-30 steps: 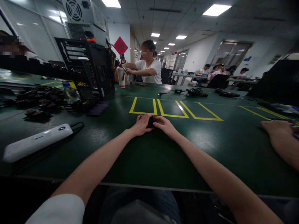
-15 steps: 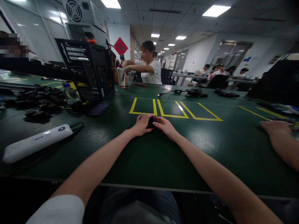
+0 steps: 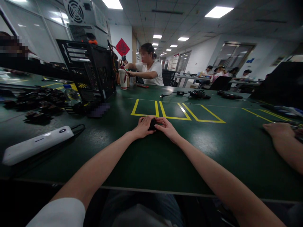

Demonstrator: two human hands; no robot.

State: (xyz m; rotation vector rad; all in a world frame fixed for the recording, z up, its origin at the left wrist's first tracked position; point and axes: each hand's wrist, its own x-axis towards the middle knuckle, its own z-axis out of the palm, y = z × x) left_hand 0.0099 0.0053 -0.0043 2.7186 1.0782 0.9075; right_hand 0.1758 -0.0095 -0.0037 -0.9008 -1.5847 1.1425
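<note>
Left hand [image 3: 142,127] curled around one side of a small, dark, blocky object [image 3: 152,124], material indeterminate; right hand [image 3: 167,128] pinching its opposite side, thumb against fingers. Object sits between the hands, over a smooth, semi-gloss green tabletop [image 3: 151,167]. Just beyond them: flat yellow tape outlines [image 3: 177,118]. Well left: elongated glossy white casing [image 3: 39,145].

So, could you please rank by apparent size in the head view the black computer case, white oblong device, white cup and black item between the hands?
By area:
1. black computer case
2. white oblong device
3. white cup
4. black item (visible part only; the left hand partly covers it)
</note>
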